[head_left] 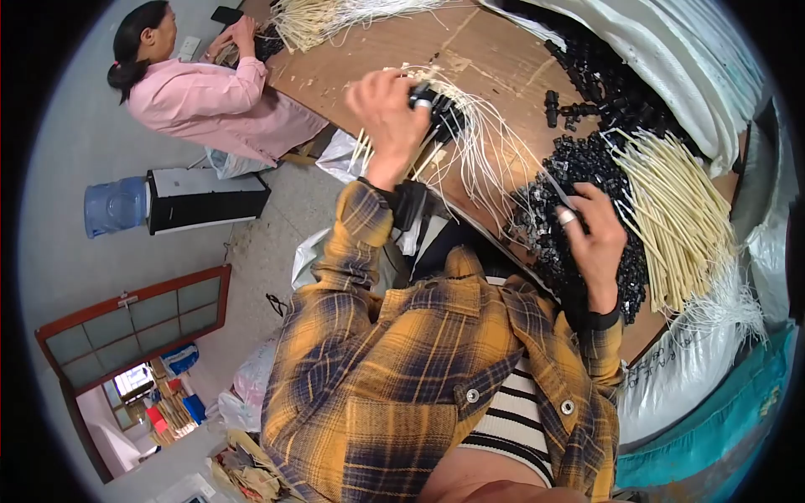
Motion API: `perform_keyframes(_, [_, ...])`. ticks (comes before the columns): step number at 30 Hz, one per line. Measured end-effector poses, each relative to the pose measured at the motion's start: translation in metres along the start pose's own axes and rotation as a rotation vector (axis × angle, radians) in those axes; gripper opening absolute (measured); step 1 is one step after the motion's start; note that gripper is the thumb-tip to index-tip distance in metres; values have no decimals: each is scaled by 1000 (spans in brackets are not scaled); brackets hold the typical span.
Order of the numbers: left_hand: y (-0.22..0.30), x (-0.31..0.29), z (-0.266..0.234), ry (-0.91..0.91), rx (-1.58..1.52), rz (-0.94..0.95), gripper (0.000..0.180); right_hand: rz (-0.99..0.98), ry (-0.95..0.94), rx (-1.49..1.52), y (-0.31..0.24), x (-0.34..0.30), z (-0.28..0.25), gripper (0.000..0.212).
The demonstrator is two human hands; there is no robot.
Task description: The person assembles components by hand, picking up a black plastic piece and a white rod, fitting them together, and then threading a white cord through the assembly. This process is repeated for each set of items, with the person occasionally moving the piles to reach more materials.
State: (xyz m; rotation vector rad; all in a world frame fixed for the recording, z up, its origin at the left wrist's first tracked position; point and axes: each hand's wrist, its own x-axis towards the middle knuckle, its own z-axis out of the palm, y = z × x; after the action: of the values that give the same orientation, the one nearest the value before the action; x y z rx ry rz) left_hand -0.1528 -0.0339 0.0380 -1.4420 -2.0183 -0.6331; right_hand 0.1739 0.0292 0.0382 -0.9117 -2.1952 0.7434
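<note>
My left hand (390,117) reaches over the table with its fingers curled against a bundle of black plastic pieces (446,121). Long thin white cords (482,163) trail from that bundle toward the right. A white band wraps one of its digits. Above a heap of small black plastic parts (549,243), my right hand (597,237) has thumb and fingers bent around a narrow pale grey strip (557,189); its exact kind is unclear. White tape circles a digit of this hand too.
Cream-coloured sticks (675,218) with white cords lie right of the heap, and more black pieces (599,84) behind it. White sacks (688,67) line the right edge. Across the brown table (335,80), a person in pink (197,101) works beside another stick bundle (314,21).
</note>
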Motion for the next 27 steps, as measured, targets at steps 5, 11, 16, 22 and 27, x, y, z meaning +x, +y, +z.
perform_keyframes(5, [44,8,12,-72,-452,47,39,106,-11,-16,32,-13,-10,20])
perform_keyframes(11, [134,26,85,-514,-556,77,32,363,2,-715,62,-33,-84,16])
perform_keyframes(16, [136,30,121,-825,-359,-167,22,299,-36,-630,85,-43,-87,11])
perform_keyframes(22, [129,5,76,-651,-967,-200,30,-28,84,-347,55,-21,-70,22])
perform_keyframes(27, [136,-5,51,-858,-1312,-206,38,197,79,-100,45,-20,-40,20])
